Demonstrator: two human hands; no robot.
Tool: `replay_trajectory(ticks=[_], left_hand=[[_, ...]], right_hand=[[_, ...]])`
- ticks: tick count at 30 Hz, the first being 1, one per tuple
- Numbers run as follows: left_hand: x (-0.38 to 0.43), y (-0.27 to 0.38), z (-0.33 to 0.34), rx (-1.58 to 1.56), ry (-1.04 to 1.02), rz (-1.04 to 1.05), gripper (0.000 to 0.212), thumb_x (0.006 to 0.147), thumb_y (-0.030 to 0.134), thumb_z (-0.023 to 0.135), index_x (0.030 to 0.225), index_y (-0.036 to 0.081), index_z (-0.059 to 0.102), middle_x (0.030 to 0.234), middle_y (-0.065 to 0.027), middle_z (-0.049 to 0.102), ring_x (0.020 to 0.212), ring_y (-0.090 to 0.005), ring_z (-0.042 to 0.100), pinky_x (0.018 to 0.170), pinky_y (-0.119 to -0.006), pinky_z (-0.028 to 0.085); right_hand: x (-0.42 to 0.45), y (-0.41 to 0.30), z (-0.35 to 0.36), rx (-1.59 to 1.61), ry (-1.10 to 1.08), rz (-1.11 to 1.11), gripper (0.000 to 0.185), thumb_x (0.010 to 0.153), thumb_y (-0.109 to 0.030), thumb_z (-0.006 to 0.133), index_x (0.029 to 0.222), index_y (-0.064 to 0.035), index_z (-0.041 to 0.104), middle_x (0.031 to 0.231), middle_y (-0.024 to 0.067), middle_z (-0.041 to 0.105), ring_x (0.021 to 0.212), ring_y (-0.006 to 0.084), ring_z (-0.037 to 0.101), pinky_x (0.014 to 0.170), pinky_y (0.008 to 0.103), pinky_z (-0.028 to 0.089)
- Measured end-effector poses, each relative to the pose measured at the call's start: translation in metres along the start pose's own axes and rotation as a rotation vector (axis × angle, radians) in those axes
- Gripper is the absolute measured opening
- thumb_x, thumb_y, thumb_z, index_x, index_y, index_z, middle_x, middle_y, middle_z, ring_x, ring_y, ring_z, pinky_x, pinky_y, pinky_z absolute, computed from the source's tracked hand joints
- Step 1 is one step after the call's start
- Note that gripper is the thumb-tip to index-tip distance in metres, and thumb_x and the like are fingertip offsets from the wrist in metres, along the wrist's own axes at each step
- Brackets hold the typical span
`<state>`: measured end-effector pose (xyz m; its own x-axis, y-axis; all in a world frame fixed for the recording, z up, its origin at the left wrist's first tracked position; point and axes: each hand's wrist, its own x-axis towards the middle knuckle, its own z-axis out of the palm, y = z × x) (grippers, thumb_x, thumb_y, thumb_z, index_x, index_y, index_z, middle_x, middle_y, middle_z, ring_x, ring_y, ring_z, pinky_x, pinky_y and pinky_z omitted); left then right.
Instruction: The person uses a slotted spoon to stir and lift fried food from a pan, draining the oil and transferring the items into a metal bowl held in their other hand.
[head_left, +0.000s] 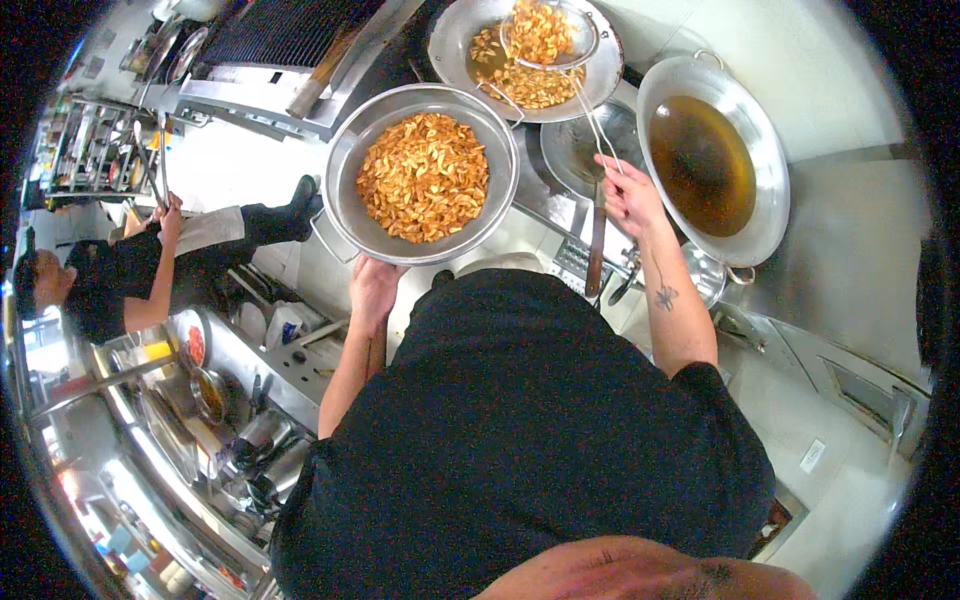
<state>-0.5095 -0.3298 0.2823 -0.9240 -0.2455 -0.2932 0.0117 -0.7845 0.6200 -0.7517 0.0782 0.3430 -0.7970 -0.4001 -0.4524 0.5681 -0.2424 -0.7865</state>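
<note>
My left hand (375, 292) grips the near rim of a metal colander (341, 195), its fingers partly hidden beneath it. Golden-brown fried pieces, perhaps cashew nuts (424, 180), fill the middle of the colander. In my right hand (634, 196) is the wire handle of a round strainer (598, 37). That strainer holds more of the same pieces and sits over a wide metal wok (450, 37), where others lie in oil. To the right of my right hand stands a large two-handled pan (769, 172) of brown oil (701, 165).
A smaller wok (559, 142) and a ladle with a wooden handle (596, 240) are between me and the stove. At the upper left is a grill (285, 37). Another person (112, 277) holds tongs (154, 161) on the left. A metal counter (255, 360) with pots stands at my left.
</note>
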Motion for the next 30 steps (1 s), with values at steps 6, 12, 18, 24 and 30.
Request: replay_trajectory(ticks=[6, 12, 18, 24, 30], left_hand=[[-0.002, 0.005, 0.008, 0.047, -0.002, 0.033, 0.028, 0.095, 0.008, 0.051, 0.121, 0.002, 0.056, 0.125, -0.0126, 0.062, 0.113, -0.0271, 0.060, 0.097, -0.051, 0.049], [0.004, 0.000, -0.008, -0.003, -0.031, 0.009, 0.021, 0.093, 0.005, 0.053, 0.112, 0.001, 0.061, 0.115, -0.0114, 0.066, 0.107, -0.0265, 0.064, 0.096, -0.052, 0.050], [0.007, -0.002, -0.011, -0.038, -0.040, -0.002, 0.020, 0.093, 0.004, 0.052, 0.111, 0.001, 0.060, 0.116, -0.0127, 0.066, 0.107, -0.0267, 0.063, 0.098, -0.053, 0.049], [0.010, -0.005, -0.009, -0.008, -0.021, 0.004, 0.020, 0.094, 0.005, 0.052, 0.111, 0.000, 0.059, 0.112, -0.0134, 0.067, 0.104, -0.0278, 0.064, 0.096, -0.053, 0.050], [0.015, -0.012, -0.019, -0.008, 0.006, 0.013, 0.019, 0.093, 0.003, 0.050, 0.110, 0.000, 0.059, 0.110, -0.0139, 0.067, 0.103, -0.0274, 0.065, 0.095, -0.053, 0.051]], right_hand=[[-0.099, 0.009, 0.037, -0.414, 0.081, -0.091, 0.035, 0.098, -0.010, 0.053, 0.131, -0.0034, 0.057, 0.064, -0.0039, 0.047, 0.048, 0.0043, 0.037, 0.042, 0.0201, 0.029], [-0.132, 0.056, 0.055, -1.388, 0.089, -0.514, 0.042, 0.088, -0.002, 0.057, 0.129, -0.0093, 0.061, 0.078, 0.0140, 0.063, 0.071, 0.0293, 0.063, 0.066, 0.0405, 0.050], [-0.136, 0.058, 0.075, -1.435, 0.109, -0.537, 0.050, 0.081, 0.004, 0.058, 0.127, -0.0140, 0.063, 0.082, 0.0202, 0.062, 0.075, 0.0394, 0.061, 0.071, 0.0450, 0.051], [-0.147, 0.061, 0.079, -1.359, 0.048, -0.501, 0.044, 0.083, 0.002, 0.059, 0.125, -0.0118, 0.065, 0.079, 0.0209, 0.062, 0.073, 0.0379, 0.062, 0.069, 0.0422, 0.050], [-0.160, 0.058, 0.085, -1.342, -0.024, -0.446, 0.038, 0.085, -0.001, 0.060, 0.122, -0.0096, 0.067, 0.082, 0.0220, 0.065, 0.071, 0.0368, 0.063, 0.068, 0.0394, 0.050]])
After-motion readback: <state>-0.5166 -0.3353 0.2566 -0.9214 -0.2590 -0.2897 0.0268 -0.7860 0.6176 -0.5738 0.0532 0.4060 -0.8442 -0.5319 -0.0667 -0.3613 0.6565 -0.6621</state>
